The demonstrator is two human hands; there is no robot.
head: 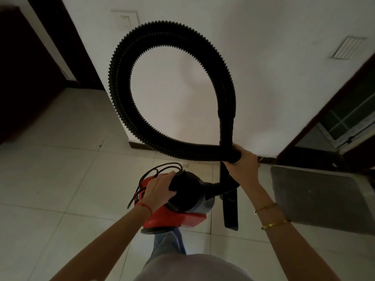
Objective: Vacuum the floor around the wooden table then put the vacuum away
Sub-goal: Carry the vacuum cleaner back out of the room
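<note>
Red vacuum [178,209] and black hose [121,94] show no legible writing

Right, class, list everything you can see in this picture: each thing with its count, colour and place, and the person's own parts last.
Vacuum cleaner: one, red and black, lower centre, above the floor.
Hose: one, black, ribbed, looped up in front of the wall.
Nozzle: one, black, hanging right of the vacuum cleaner.
Cord: one, black, looped at the vacuum cleaner's top.
Mat: one, grey, on the floor at right.
Floor: pale tiles.
Wall: white, ahead.
Vent: one, white, upper right on the wall.
Left hand: grips the vacuum cleaner's top; red string at wrist.
Right hand: grips the hose; gold bracelets.
</note>
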